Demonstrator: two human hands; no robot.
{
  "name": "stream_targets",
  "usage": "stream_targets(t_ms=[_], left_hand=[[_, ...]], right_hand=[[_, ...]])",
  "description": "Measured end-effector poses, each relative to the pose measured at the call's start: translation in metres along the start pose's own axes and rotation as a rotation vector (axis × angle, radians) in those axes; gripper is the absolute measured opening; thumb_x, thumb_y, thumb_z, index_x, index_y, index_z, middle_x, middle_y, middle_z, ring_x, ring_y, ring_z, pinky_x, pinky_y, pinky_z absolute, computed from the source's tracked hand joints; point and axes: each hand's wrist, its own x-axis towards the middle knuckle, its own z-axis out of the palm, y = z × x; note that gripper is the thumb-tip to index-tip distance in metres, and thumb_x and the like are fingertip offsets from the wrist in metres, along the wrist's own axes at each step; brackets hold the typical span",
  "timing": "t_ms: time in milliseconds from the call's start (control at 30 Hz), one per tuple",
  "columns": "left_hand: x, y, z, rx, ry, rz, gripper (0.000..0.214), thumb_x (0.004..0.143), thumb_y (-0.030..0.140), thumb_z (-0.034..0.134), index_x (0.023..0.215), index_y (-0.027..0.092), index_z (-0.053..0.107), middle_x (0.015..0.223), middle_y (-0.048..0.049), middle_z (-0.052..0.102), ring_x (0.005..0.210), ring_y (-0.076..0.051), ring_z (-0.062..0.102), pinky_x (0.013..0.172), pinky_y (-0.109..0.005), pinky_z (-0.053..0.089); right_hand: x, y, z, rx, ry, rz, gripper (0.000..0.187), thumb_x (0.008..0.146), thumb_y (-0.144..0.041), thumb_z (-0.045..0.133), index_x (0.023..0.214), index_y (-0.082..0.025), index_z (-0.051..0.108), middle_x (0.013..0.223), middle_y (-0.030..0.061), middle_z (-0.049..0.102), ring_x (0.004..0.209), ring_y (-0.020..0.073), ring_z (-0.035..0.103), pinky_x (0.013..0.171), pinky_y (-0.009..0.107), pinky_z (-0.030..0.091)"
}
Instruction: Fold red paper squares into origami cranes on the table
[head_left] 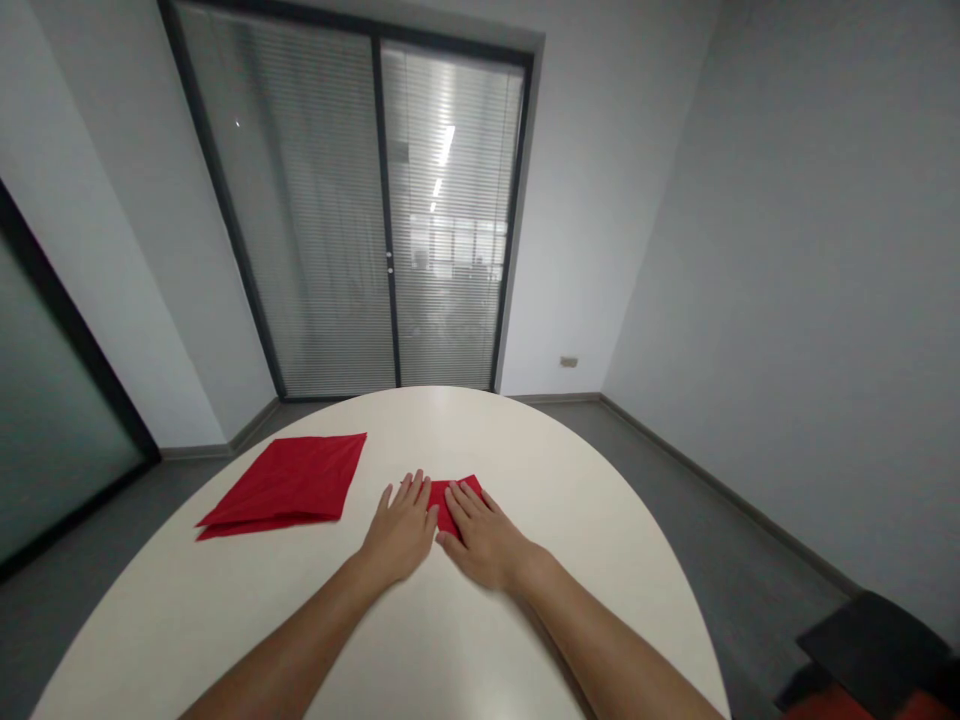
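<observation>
Both palms face down on a small folded red cloth [444, 517] near the middle of the round table. My left hand [401, 530] lies flat over the cloth's left side, fingers stretched forward. Flat across its right side rests my right hand [484, 535], fingers extended and slightly apart. Much of the cloth is hidden beneath the hands; a strip shows between them and a corner sticks out at the top right. A larger folded red cloth [289, 482] lies untouched to the left, its layers visible along the near edge.
The white round table [585, 560] fills the lower view. A black chair [877, 640] with something red stands at the lower right, beyond the table's edge. A glass door with blinds [450, 220] and pale walls are behind.
</observation>
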Motion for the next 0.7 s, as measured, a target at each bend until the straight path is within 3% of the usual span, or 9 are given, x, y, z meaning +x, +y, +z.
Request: stream_targets(t_ms=[100,200,300,467,567,700], left_hand=[[0.0,0.001,-0.002,0.025,0.045,-0.052,0.055,0.097,0.028,0.038,0.144,0.0,0.044,0.154,-0.0248,0.036,0.146,-0.035,0.031,0.118,-0.056,0.025],[0.001,0.0,-0.006,-0.034,0.093,0.124,0.053,0.097,0.022,0.035,0.147,0.008,0.042,0.158,-0.0163,0.035,0.148,-0.028,0.029,0.12,-0.05,0.024],[0.001,-0.003,-0.005,-0.142,0.019,0.249,0.052,0.099,0.024,0.033,0.149,0.014,0.041,0.156,-0.0113,0.04,0.145,-0.022,0.036,0.118,-0.043,0.031],[0.002,-0.006,0.0,-0.174,0.015,0.177,0.052,0.098,0.033,0.039,0.145,0.013,0.046,0.154,-0.0158,0.041,0.144,-0.027,0.038,0.117,-0.05,0.03],[0.001,-0.005,-0.001,-0.172,0.021,0.171,0.05,0.099,0.034,0.039,0.144,0.014,0.048,0.153,-0.0149,0.043,0.143,-0.028,0.039,0.117,-0.05,0.031],[0.001,-0.003,-0.004,-0.158,0.046,0.153,0.048,0.099,0.033,0.039,0.141,0.014,0.051,0.15,-0.0148,0.047,0.141,-0.028,0.042,0.116,-0.05,0.032]], right_hand=[[-0.001,0.005,-0.002,0.034,-0.044,0.02,0.081,0.099,-0.061,0.03,0.156,-0.004,0.019,0.162,0.0182,0.014,0.152,0.0295,0.008,0.123,0.049,0.007],[0.0,0.01,-0.004,0.055,-0.043,-0.021,0.085,0.096,-0.065,0.032,0.158,-0.009,0.014,0.163,0.0162,0.012,0.153,0.0285,0.006,0.123,0.051,0.003],[0.001,0.014,-0.007,0.061,-0.035,-0.064,0.084,0.096,-0.066,0.034,0.158,-0.015,0.011,0.163,0.0137,0.013,0.153,0.0275,0.007,0.122,0.052,0.0],[0.0,0.025,-0.012,0.052,-0.087,0.07,0.09,0.093,-0.07,0.035,0.158,-0.013,0.012,0.164,0.013,0.008,0.152,0.0303,0.001,0.122,0.054,-0.001],[-0.002,0.029,-0.016,0.007,-0.045,0.134,0.088,0.094,-0.069,0.032,0.158,-0.011,0.016,0.164,0.014,0.009,0.152,0.0327,0.001,0.121,0.056,-0.001],[-0.001,0.025,-0.018,-0.06,0.075,0.007,0.073,0.099,-0.057,0.034,0.156,-0.011,0.027,0.162,0.0149,0.02,0.152,0.0319,0.008,0.121,0.055,0.003]])
